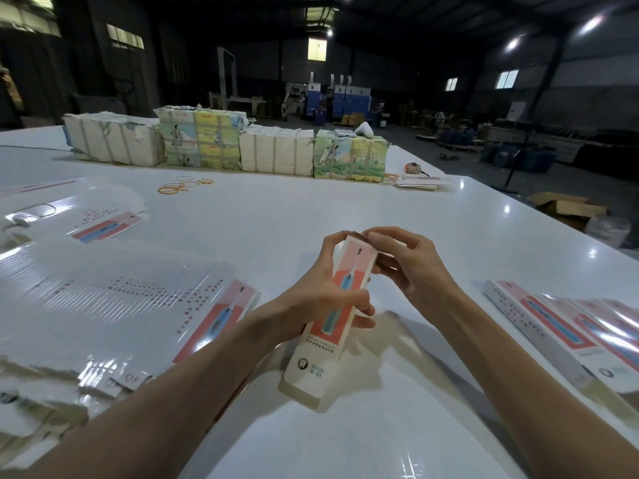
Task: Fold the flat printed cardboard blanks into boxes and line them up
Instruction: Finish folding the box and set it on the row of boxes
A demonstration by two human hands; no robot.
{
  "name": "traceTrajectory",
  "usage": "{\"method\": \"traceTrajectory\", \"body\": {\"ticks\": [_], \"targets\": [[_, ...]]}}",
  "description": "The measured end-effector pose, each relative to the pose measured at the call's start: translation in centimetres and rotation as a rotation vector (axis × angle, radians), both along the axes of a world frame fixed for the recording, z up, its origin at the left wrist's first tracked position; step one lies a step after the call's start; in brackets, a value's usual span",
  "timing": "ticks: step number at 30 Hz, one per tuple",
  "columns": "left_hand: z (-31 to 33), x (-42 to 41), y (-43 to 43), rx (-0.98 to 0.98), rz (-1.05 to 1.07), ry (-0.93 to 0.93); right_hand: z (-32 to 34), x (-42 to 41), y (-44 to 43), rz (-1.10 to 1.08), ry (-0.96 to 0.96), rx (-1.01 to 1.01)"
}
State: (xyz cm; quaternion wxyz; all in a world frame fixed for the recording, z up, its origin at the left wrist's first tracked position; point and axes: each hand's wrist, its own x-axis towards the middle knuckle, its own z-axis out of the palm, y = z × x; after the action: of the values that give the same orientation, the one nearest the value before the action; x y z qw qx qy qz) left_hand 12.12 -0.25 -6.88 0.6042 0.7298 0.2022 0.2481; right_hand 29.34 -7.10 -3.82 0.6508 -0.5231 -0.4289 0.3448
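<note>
The folded box [347, 281], printed with a blue toothbrush on pink and red, is held in both hands over the middle of the white table [311, 202], toward its near edge. It is tilted, with its far end raised and its near end low; I cannot tell whether that end touches the surface. The left hand [311, 299] is wrapped around the box's middle from the left side, fingers curled across the printed face. The right hand [411, 267] is at the raised far end, its fingertips pinching the end flap there, so both hands are clamped on the same box and close together. On the left side of the table, a wide fan of flat blanks [138, 305] lies spread out, glossy and overlapping, with a second batch of blanks [103, 223] farther back along the left edge. By the right edge a row of finished boxes [553, 326] lies side by side, touching. Loose rubber bands [179, 186] lie beyond the middle. Along the far edge stand four strapped bundles [276, 150] in a line, two white and two with colourful print, and a small pile of cards [418, 183] lies at the far right corner.
</note>
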Motion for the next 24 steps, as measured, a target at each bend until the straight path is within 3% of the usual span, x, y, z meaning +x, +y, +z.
{"method": "traceTrajectory", "body": {"ticks": [11,20,24], "targets": [[0.1,-0.3,-0.1,0.125,0.004,0.025,0.0,0.5,-0.1,-0.03,-0.106,0.0],[0.2,-0.2,0.5,-0.02,0.074,-0.027,-0.3,-0.7,0.0,0.088,-0.274,0.059],[0.5,0.0,0.4,-0.072,0.102,-0.065,-0.6,-1.2,0.0,0.017,-0.247,0.083]]}}
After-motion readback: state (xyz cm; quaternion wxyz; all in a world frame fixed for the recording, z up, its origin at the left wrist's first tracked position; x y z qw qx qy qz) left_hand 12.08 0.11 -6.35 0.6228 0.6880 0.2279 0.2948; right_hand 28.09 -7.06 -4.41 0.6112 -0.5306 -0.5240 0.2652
